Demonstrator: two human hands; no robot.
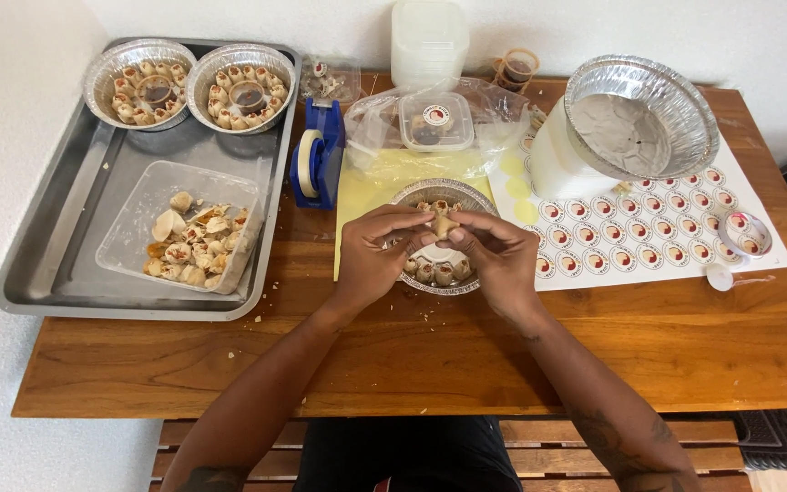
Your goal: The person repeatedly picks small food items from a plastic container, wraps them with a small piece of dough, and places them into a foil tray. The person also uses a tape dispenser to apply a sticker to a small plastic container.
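A: Landmark: the small foil pan (430, 284) at the table's (412, 355) near middle. Where do the hands sit?

B: Directly over it. The left hand (371, 255) and right hand (498, 260) meet above its centre, fingertips pinched together on one small pastry roll (443, 224); the other fingers curl loosely. Holding it over the pan likely lets crumbs fall inside.

A: What lies in the pan?

B: A row of similar rolls (436, 271) along its near rim, standing on end, apparently so they pack tightly.

A: Left of the pan?

B: A steel tray (66, 228) carrying a clear tub of loose rolls (189, 239) and, farther back, two filled foil pans (189, 84), each with a sauce cup in the middle. A blue tape dispenser (319, 155) stands between tray and pan.

A: Right of it?

B: A sheet of round stickers (649, 237), just beside, and a stack of empty foil pans (639, 117) tilted behind it. A lidded clear container (434, 120) lies just behind the pan
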